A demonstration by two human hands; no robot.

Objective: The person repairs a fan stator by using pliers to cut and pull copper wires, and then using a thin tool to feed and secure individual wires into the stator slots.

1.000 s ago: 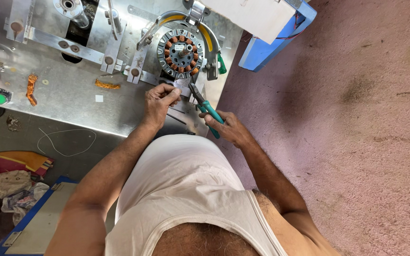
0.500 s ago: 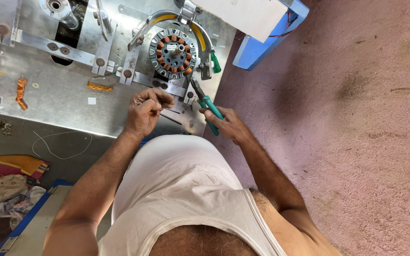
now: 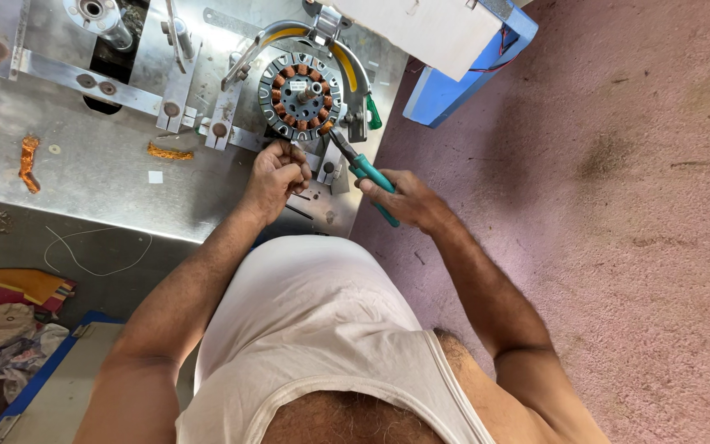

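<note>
Wound motor stator (image 3: 301, 94) mounted on the metal desk (image 3: 108, 177). Left hand (image 3: 275, 175), grip pinched shut at the stator's lower rim; right hand (image 3: 400, 198) clasps green-handled pliers (image 3: 361, 172), tips touching the stator.

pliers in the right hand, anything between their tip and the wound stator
Nothing visible does. The pliers in the right hand already reach the lower right edge of the stator; the left hand is at its lower edge, beside them.
</note>
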